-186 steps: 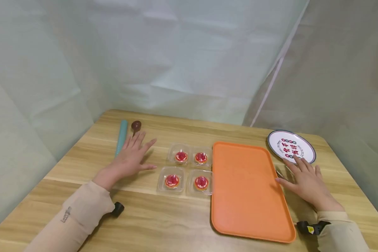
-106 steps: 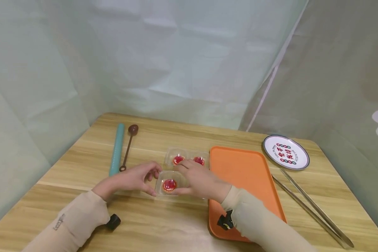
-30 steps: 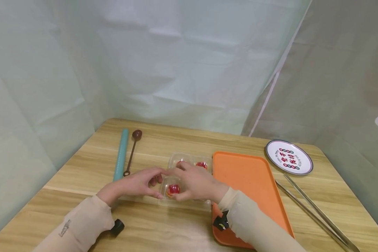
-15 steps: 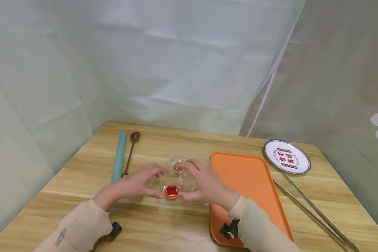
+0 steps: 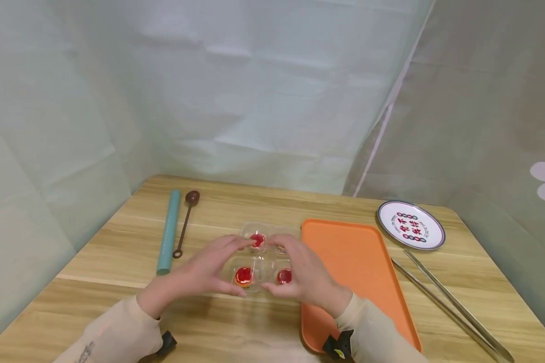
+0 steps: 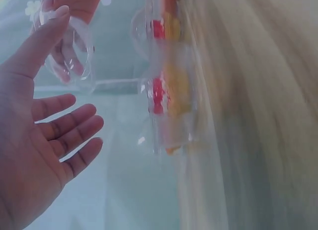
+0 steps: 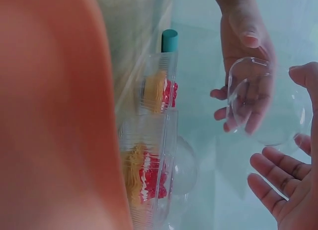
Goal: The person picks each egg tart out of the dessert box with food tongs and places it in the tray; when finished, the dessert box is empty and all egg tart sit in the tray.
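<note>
Between my two hands a clear plastic dome lid (image 7: pixel 268 115) stands roughly upright above the tart boxes. My right hand (image 5: pixel 306 275) seems to hold its edge with thumb and fingertip. My left hand (image 5: pixel 200 272) faces it from the other side, fingers relaxed; its thumb overlaps the lid in the left wrist view, contact unclear. Below are several clear boxes, each with a red-topped tart. The near-left tart (image 5: pixel 243 277) shows brightly, without a dome. My right hand partly covers the near-right tart (image 5: pixel 284 276) and mostly hides the far-right one. A far-left tart (image 5: pixel 257 240) lies behind.
An orange tray (image 5: pixel 345 262) lies under my right forearm. A white printed plate (image 5: pixel 411 225) and long metal tongs (image 5: pixel 454 302) are to the right. On the left lie a teal rolling pin (image 5: pixel 168 234) and a brown long-handled spoon (image 5: pixel 192 197).
From open above the table, both hands came to the near-left tart box. The clear lid came off it and is now between my hands, which have moved slightly apart.
</note>
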`<state>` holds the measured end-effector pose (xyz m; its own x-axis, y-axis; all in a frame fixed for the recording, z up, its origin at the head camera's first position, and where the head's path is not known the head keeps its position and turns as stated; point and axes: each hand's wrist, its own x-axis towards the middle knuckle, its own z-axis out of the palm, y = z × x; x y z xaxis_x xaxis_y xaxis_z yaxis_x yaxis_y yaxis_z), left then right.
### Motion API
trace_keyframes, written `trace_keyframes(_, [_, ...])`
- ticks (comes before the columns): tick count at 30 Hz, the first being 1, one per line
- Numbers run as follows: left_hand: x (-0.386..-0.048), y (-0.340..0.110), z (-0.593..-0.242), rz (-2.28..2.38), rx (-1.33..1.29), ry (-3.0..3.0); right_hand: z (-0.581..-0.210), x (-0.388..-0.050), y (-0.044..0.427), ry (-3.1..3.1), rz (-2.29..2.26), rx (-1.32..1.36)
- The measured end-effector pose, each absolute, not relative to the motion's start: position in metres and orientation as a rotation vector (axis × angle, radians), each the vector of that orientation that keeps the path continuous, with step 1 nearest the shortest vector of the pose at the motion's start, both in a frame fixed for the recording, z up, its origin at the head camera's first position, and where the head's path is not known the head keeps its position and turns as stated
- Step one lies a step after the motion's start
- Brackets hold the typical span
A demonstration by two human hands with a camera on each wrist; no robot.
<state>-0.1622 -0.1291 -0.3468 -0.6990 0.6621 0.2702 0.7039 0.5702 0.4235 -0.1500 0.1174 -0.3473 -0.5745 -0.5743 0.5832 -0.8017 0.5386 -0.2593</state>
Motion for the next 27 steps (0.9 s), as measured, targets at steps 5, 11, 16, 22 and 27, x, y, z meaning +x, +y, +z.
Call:
trace_keyframes(5, [-0.157,-0.123,-0.344,-0.774,-1.221,-2.66,-0.349,-0.145,0.12,-2.348,0.74,1.091])
trace_keyframes(11, [-0.152,-0.121,-0.342,-0.733,-1.212,-2.65,-0.352,-0.139,0.122,-2.331,0.855,1.109])
trace_keyframes(16, [-0.147,-0.12,-0.343,-0.728,-1.204,-2.65,-0.354,-0.133,0.124,-2.365,0.967,1.118])
trace_keyframes(22, [-0.141,-0.12,-0.339,-0.711,-1.158,-2.701,-0.355,-0.128,0.125,-2.36,1.033,1.134])
trace_keyframes(27, [-0.135,-0.121,-0.333,-0.617,-1.187,-2.653,-0.352,-0.124,0.126,-2.375,1.016,1.146])
